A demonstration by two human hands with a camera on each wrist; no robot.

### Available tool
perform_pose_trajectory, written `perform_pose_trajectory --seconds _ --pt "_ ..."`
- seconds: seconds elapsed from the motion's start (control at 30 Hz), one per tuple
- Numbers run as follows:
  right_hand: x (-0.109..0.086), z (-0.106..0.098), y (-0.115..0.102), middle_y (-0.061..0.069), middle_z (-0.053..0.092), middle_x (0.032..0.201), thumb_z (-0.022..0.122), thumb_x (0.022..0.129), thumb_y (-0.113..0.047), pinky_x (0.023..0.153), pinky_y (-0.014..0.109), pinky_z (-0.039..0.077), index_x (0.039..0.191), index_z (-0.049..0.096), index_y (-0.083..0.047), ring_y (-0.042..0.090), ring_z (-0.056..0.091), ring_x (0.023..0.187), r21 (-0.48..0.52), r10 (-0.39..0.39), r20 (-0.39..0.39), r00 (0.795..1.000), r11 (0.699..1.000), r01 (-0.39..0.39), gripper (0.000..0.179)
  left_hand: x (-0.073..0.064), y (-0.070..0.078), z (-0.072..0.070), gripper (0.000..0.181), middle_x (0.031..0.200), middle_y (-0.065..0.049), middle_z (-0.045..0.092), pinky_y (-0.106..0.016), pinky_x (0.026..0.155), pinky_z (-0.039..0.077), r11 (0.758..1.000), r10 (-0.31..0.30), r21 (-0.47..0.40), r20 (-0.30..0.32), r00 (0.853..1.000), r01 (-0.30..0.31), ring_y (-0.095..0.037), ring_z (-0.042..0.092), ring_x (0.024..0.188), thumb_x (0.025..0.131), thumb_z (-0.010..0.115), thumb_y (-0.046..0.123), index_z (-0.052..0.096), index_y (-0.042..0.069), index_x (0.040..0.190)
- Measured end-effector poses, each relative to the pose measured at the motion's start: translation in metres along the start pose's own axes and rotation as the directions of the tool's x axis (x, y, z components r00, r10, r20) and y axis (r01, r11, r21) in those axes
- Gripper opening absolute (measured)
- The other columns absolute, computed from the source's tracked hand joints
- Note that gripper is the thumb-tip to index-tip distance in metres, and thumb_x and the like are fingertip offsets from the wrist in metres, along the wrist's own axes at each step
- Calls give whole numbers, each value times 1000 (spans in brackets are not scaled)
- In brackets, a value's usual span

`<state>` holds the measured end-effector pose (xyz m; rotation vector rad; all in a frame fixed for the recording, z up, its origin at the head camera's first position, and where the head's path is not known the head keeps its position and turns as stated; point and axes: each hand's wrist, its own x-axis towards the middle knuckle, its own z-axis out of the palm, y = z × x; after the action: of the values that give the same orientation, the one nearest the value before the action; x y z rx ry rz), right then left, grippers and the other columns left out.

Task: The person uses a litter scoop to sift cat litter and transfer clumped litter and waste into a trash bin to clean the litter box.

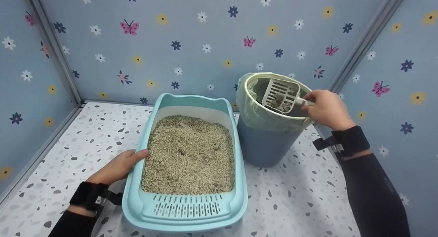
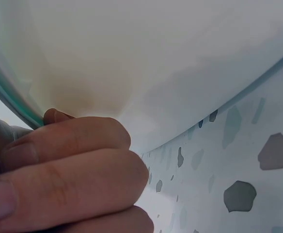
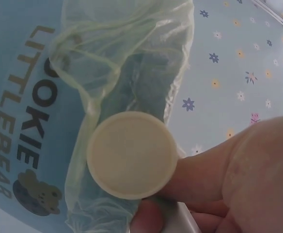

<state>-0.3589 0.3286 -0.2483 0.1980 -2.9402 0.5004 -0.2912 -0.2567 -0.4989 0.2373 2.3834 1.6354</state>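
My left hand [image 1: 118,167] grips the left rim of a light blue litter box [image 1: 184,221], thumb over the edge. In the left wrist view its fingers [image 2: 78,177] curl under the pale rim. Granular beige litter [image 1: 191,155] with a few darker bits fills the box. My right hand [image 1: 326,108] pinches the handle of a white slotted litter scoop [image 1: 291,96] over the mouth of a trash bin [image 1: 267,144]. Grey-brown clumps [image 1: 279,102] lie on the scoop. The handle is partly hidden by my fingers.
A pale green bag [image 1: 263,119] lines the bin, held by a cream ring with a round tab [image 3: 132,155]. The bin stands right of the box on a speckled tabletop [image 1: 280,199]. Flower-patterned panels [image 1: 205,35] enclose the back and sides.
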Motion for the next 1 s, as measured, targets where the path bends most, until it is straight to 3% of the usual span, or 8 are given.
perform_pose_trajectory --seconds 0.13,0.23,0.5,0.67,0.83,0.93,1.0 --pt "-4 5 -5 25 78 112 73 102 -11 83 66 56 120 76 2 48 72 98 -74 -43 -71 997 997 37 23 1 0 0 63 104 -16 77 -37 80 67 1000 9 -3 3 1000 -9 -29 78 89 118 46 49 61 -11 130" --pt "-7 8 -8 26 79 110 67 96 -3 77 70 56 117 77 1 51 73 95 -141 -91 -125 988 987 73 24 1 0 0 61 102 -17 76 -38 80 67 1000 16 -9 8 1000 -16 -29 78 88 119 46 49 62 -9 126" --pt "-14 18 -13 22 75 103 68 86 5 59 62 51 112 76 -3 46 69 82 -252 -155 -186 970 962 106 29 1 0 0 63 104 -16 77 -37 80 67 1000 -1 8 0 1000 1 -28 78 89 118 46 50 62 -10 131" --pt "-16 21 -15 23 71 97 65 81 10 59 64 51 108 75 -3 48 67 81 -304 -211 -237 948 943 134 31 0 0 -1 62 102 -16 76 -37 80 66 1000 -7 17 -6 1000 7 -28 77 87 118 46 51 62 -8 126" --pt "-16 26 -16 23 68 92 61 79 14 64 63 51 103 75 -3 48 66 81 -338 -266 -298 917 928 160 33 0 -1 -1 65 105 -16 77 -37 81 67 1000 -14 2 3 1000 14 -28 78 89 118 46 52 61 -10 131" --pt "-16 30 -16 22 66 90 62 82 14 66 62 49 102 73 -3 47 64 80 -342 -275 -329 903 926 158 29 1 -1 0 66 105 -16 78 -37 81 67 1000 -22 3 4 1000 22 -28 78 89 118 46 52 61 -10 133" --pt "-17 31 -17 22 65 90 64 86 12 64 61 49 103 72 -3 47 63 79 -328 -261 -336 905 933 148 24 1 -1 0 65 105 -15 77 -37 81 67 1000 -22 4 5 1000 22 -28 78 88 118 45 52 60 -10 133"
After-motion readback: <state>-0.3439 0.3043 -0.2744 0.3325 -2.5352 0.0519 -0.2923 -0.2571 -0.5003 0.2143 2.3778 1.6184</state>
